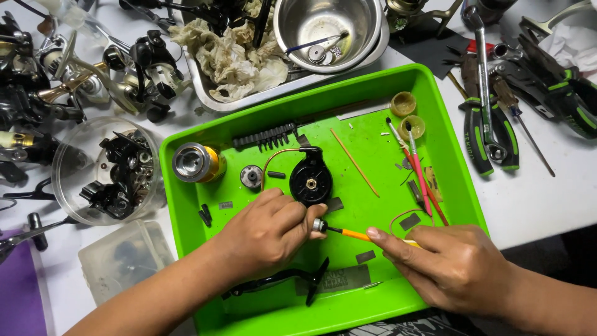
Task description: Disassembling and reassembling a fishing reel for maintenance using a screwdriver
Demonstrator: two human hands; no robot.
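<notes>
Looking down from the head camera, both hands work over a bright green tray [186,186] on a white table [535,199]. The left hand [264,233] is curled shut around a small silver part [318,224], pinched at its fingertips just below a black round reel housing [310,178] that lies near the tray's middle. The right hand [454,264] is closed on an orange-handled tool [351,234] — index finger stretched along the shaft — and the tool's dark tip meets the silver part.

Inside the tray, a silver and gold spool [196,163] lies at the left, with a small round gear [251,176] between it and the housing. A black bit holder [266,135] sits toward the far edge, a thin wooden stick [354,163] lies slantwise right of the housing, and two red-handled brushes [421,174] rest beside two small yellowish cups [407,114]. A black reel handle [280,280] lies under the left wrist at the near edge.

Beyond the tray stands a steel bowl [323,22] in a metal pan [205,81] with crumpled rags [233,53]. Left of the tray sits a clear round tub [68,155] of black parts; green-handled pliers [491,134] lie to the right.
</notes>
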